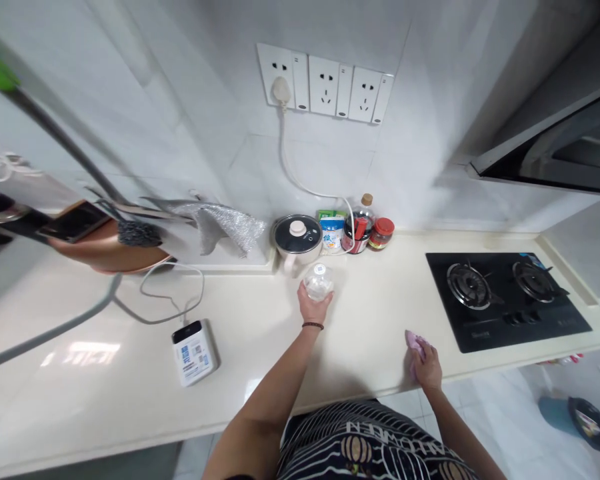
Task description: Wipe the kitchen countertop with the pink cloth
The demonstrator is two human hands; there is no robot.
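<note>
My left hand [314,308] reaches forward over the cream countertop [260,333] and is closed around a clear plastic bottle [319,281] with a white cap. The bottle stands just in front of a small white pot with a dark glass lid [297,237]. My right hand [426,365] rests near the counter's front edge, fingers closed on a crumpled pink cloth [414,345] pressed to the counter, left of the black gas hob [505,297].
A salt bag [333,230], a dark sauce bottle [359,230] and a red-lidded jar [381,233] line the wall under a socket strip [325,85]. A white power bank [194,351] with a cable lies at left. A brown bowl [110,250] and silvery cloth [220,227] sit further left.
</note>
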